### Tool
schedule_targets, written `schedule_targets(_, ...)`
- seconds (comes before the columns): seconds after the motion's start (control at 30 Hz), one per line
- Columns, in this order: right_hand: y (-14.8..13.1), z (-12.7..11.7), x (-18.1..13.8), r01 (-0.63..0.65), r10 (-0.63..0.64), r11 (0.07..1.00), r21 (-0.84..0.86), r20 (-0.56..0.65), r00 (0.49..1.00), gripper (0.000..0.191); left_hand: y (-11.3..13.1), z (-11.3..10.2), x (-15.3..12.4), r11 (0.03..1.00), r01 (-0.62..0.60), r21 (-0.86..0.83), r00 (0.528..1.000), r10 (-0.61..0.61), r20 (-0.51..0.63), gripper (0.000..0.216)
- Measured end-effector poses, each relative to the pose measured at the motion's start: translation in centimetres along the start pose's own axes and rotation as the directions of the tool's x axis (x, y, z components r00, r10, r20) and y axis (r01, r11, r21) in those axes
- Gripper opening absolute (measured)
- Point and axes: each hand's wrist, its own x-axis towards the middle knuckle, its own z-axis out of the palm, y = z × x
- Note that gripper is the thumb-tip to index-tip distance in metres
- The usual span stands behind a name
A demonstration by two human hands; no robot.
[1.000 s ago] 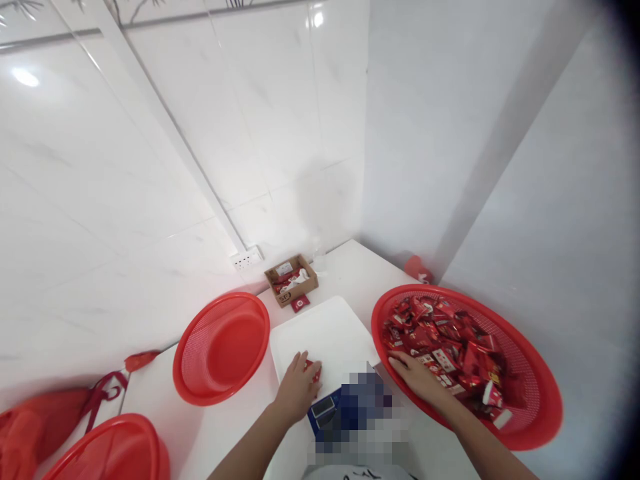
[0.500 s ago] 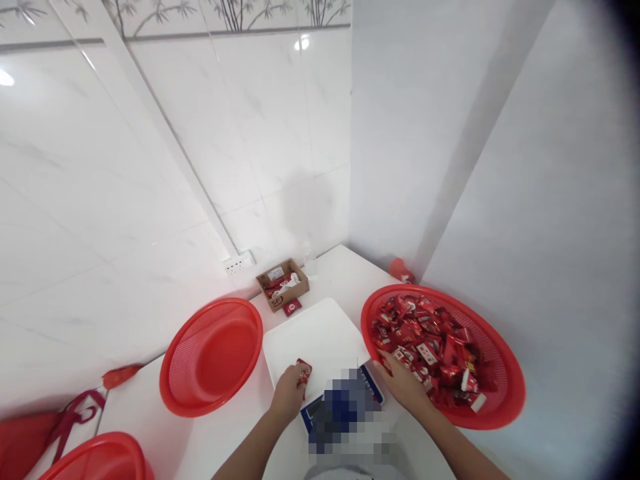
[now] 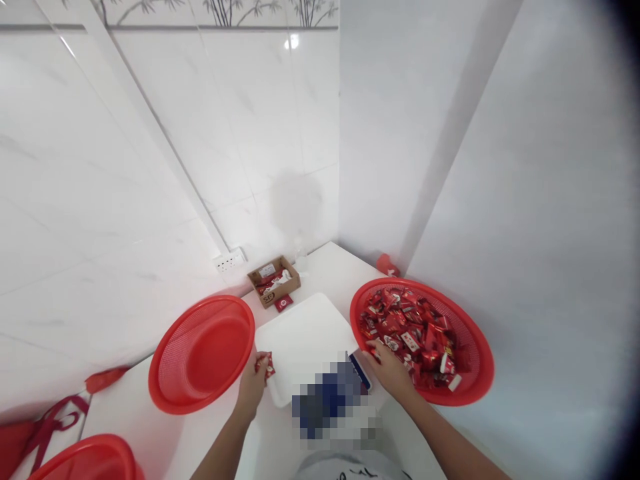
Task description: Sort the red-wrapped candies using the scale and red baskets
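My left hand (image 3: 253, 381) is closed on a small shiny red packet (image 3: 271, 365), which sticks out past the fingertips at the left edge of a scale's white pan (image 3: 305, 333). At the near rim of a red basket (image 3: 481, 373) full of red packets (image 3: 400, 320) is my right hand (image 3: 389, 368). Its thumb and fingers are curled together with a bit of red between them. Whether that is a packet or the basket's rim, I cannot make out. The scale's blue panel (image 3: 360, 372) is mostly blurred out.
Left of the scale stands a red basket (image 3: 213, 353) with nothing in it. Another red basket (image 3: 93, 460) is cut off at the lower left. By the wall are a small cardboard box (image 3: 280, 289) with red packets and a red packet (image 3: 283, 303) lying before it.
My left hand has moved left with the red packet, from over the pan to its left edge. My right hand stays at the basket's near rim. The whole view has shifted a little.
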Motion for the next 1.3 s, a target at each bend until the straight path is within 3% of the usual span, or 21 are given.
schedule_targets(0.2, -0.5, -0.2, -0.3, -0.045, 0.057, 0.983, 0.18, -0.064, 0.996, 0.03, 1.7, -3.5, 1.9, 0.989, 0.004, -0.145, 0.977, -0.035, -0.212, 0.054)
schedule_targets(0.33, -0.9, -0.8, -0.3, -0.081, 0.113, 0.966, 0.246, -0.116, 0.987, 0.032, 3.1, -4.3, 2.0, 0.975, 0.036, -0.22, 0.975, -0.083, -0.208, 0.074)
schedule_targets(0.43, -1.9, -1.1, -0.2, -0.105, 0.16, 0.948, 0.299, -0.166, 0.973, 0.041, 3.6, -2.8, 0.9, 0.982, 0.083, -0.171, 0.993, -0.095, -0.063, 0.055)
schedule_targets(0.53, -4.5, -0.9, -0.6, -0.082, 0.145, 0.926, 0.368, -0.147, 0.978, 0.042, 3.7, 0.1, -1.1, 0.994, 0.091, -0.066, 0.98, -0.078, 0.181, 0.037)
schedule_targets(0.6, -6.9, -0.2, -1.3, -0.049, 0.098, 0.911, 0.409, -0.098, 0.99, 0.039, 3.9, 2.3, -2.7, 0.998, 0.07, -0.001, 0.928, -0.065, 0.366, 0.038)
schedule_targets(0.67, -9.3, 0.7, -2.4, -0.017, -0.002, 0.858, 0.513, 0.038, 0.999, 0.038, 4.2, 4.3, -4.2, 0.998, 0.065, 0.007, 0.854, -0.059, 0.517, 0.042)
schedule_targets(0.73, -11.1, 1.7, -3.5, -0.012, -0.122, 0.814, 0.58, 0.19, 0.974, 0.037, 4.4, 5.7, -5.4, 0.997, 0.071, -0.027, 0.797, -0.041, 0.603, 0.043)
schedule_targets(0.77, -11.7, 2.1, -4.0, 0.001, -0.145, 0.813, 0.583, 0.2, 0.969, 0.035, 4.4, 6.3, -5.8, 0.996, 0.077, -0.044, 0.786, -0.033, 0.617, 0.043)
schedule_targets(1.03, -11.8, 2.7, -5.2, -0.063, -0.058, 0.836, 0.546, 0.202, 0.978, 0.036, 3.9, 7.6, -6.9, 0.96, 0.21, -0.182, 0.791, -0.058, 0.609, 0.04)
schedule_targets(1.13, -11.1, 2.2, -4.7, -0.091, -0.041, 0.854, 0.512, 0.242, 0.969, 0.039, 4.1, 7.7, -6.4, 0.932, 0.235, -0.276, 0.815, -0.035, 0.579, 0.033)
schedule_targets(1.2, -10.2, 1.4, -4.0, -0.097, 0.001, 0.907, 0.41, 0.229, 0.973, 0.04, 4.2, 7.4, -5.5, 0.925, 0.246, -0.29, 0.857, -0.068, 0.511, 0.029)
schedule_targets(1.3, -7.7, -1.0, -2.5, -0.1, 0.083, 0.985, 0.138, 0.122, 0.989, 0.037, 4.2, 6.3, -3.5, 0.908, 0.327, -0.263, 0.897, -0.211, 0.389, 0.022)
